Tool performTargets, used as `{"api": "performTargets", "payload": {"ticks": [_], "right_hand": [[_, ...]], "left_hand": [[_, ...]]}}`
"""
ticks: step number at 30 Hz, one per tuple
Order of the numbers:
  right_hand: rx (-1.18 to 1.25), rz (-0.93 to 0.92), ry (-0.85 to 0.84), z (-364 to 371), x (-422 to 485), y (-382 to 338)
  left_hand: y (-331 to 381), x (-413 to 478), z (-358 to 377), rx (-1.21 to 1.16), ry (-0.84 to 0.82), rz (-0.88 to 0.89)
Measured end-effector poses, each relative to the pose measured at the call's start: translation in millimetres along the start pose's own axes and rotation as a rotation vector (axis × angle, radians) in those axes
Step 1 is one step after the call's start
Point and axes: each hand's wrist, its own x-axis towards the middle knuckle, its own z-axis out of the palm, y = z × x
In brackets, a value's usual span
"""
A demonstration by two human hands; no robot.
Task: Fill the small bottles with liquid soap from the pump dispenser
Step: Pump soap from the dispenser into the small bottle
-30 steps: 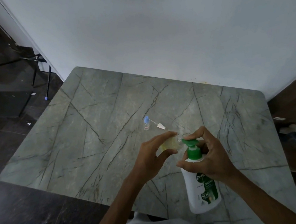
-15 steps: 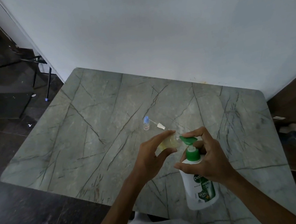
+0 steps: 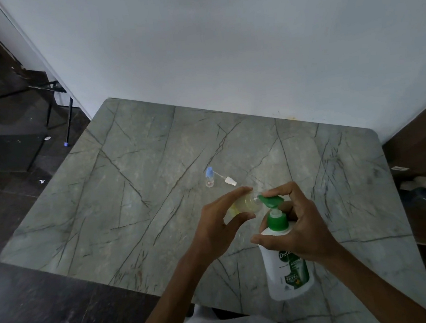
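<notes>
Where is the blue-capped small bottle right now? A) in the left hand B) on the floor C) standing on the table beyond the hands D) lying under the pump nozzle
C: the blue-capped bottle stands upright on the table, past both hands; the left hand holds a different clear bottle at the nozzle.

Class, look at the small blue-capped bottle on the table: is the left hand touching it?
Apart. The head view shows bare table between the blue-capped bottle and the left hand.
</notes>
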Motion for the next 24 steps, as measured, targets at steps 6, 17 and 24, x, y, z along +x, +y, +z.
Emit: {"api": "performTargets", "payload": {"ticks": [6, 17, 24], "right_hand": [[0.016, 0.022, 0.047, 1.9, -3.3, 1.1], [-0.010, -0.009, 0.031, -1.2, -2.7, 2.0], [-0.016, -0.017, 0.033, 2.0, -4.7, 2.0]], "left_hand": [[-0.3, 1.6, 0.5, 0.021, -0.005, 0.022], [-1.3, -3.0, 4.4, 0.020, -0.004, 0.013], [-2.1, -1.2, 4.0, 0.013, -0.009, 0.005]]}}
